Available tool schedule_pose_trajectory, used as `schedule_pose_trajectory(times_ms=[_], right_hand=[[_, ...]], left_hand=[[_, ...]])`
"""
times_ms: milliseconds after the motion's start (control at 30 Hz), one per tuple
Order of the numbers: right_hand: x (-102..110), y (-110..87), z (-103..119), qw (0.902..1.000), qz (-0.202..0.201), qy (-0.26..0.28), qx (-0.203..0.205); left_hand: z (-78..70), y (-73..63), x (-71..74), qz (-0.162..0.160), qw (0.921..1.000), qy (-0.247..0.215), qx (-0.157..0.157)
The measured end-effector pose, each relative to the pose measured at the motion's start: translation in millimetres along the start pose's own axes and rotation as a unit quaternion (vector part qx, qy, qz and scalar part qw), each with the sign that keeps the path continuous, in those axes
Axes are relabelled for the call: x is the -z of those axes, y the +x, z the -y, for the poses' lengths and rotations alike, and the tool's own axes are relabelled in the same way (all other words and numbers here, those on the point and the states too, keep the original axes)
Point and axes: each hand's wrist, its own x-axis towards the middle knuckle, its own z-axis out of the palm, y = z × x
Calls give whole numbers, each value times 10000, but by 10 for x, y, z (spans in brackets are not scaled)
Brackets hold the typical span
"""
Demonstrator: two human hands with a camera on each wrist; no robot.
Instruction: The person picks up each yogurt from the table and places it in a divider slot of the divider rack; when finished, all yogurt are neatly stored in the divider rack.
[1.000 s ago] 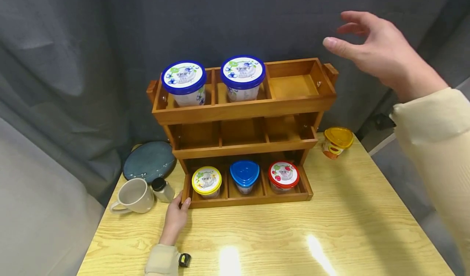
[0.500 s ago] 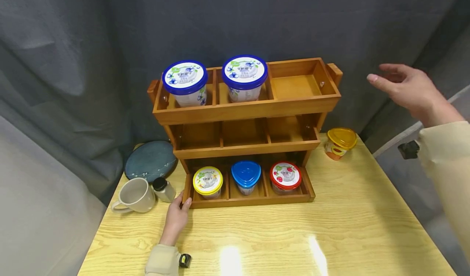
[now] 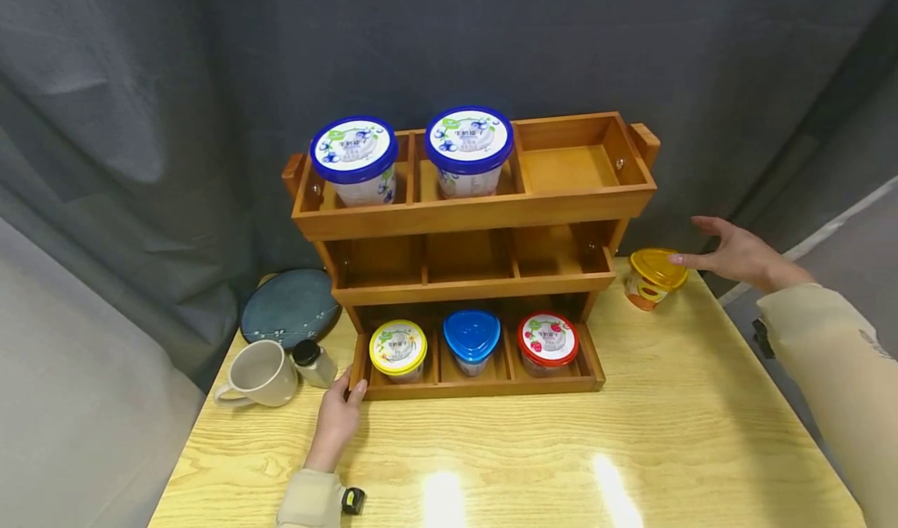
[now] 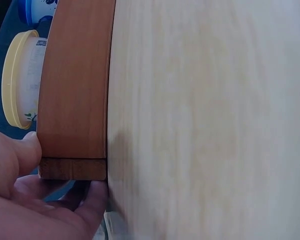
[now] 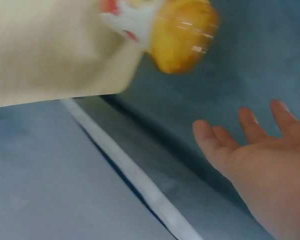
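Observation:
My left hand (image 3: 338, 415) grips the lower left corner of a three-tier wooden shelf (image 3: 470, 212). In the left wrist view, the thumb lies by the front board and the fingers curl behind its end. At the table's back right stands a small cup with a yellow lid (image 3: 658, 269). My right hand (image 3: 744, 259) is just to its right, fingers spread and holding nothing. The right wrist view shows a gap between that hand and the blurred yellow lid (image 5: 182, 37); in the head view, the thumb overlaps the lid's edge.
Two blue-rimmed tubs (image 3: 468, 150) sit on the top tier. Below are a yellow-lidded tub (image 3: 397, 349), a blue-lidded cup (image 3: 471, 337) and a red-lidded tub (image 3: 549, 341). Left of the shelf are a mug (image 3: 263, 373), a black-capped jar (image 3: 313, 363) and a dark plate (image 3: 289, 308).
My right hand has moved away from above the top tier, out to the right, then down beside the yellow-lidded cup. The left hand has stayed on the shelf corner.

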Motion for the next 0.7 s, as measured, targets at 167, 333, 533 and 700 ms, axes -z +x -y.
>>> schedule_pose_trajectory(times_ms=[167, 333, 533, 700], right_hand=[[-174, 144, -211, 9998, 209, 49, 19], [-315, 310, -367, 9994, 302, 178, 27], [-447, 479, -509, 9983, 401, 405, 75], [-500, 528, -560, 9976, 499, 475, 30]], left_hand=[[-6, 5, 3, -15, 10000, -50, 1], [6, 14, 3, -78, 9999, -53, -42], [36, 23, 12, -119, 9999, 19, -22], [30, 27, 6, -75, 10000, 25, 44]])
